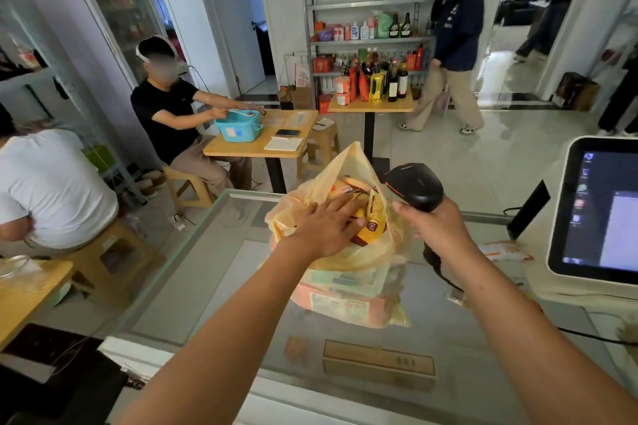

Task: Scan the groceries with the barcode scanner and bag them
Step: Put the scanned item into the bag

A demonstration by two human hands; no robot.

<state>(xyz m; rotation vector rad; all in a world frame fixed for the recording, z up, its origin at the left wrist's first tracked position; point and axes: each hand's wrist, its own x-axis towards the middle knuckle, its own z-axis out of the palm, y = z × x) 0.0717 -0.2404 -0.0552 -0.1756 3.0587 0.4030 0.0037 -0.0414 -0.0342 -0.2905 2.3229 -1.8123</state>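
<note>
On the glass bench (207, 286) the left hand (328, 222) presses, fingers spread straight, on snack packets (373, 221) inside the yellow plastic bag (348, 162), while just right the right hand (435, 224) grips the black barcode scanner (414, 186).

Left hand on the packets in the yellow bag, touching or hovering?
Touching. Head view: left hand lies flat on the yellow packets in the open plastic bag, fingers pressed across them, no gap visible.
</note>
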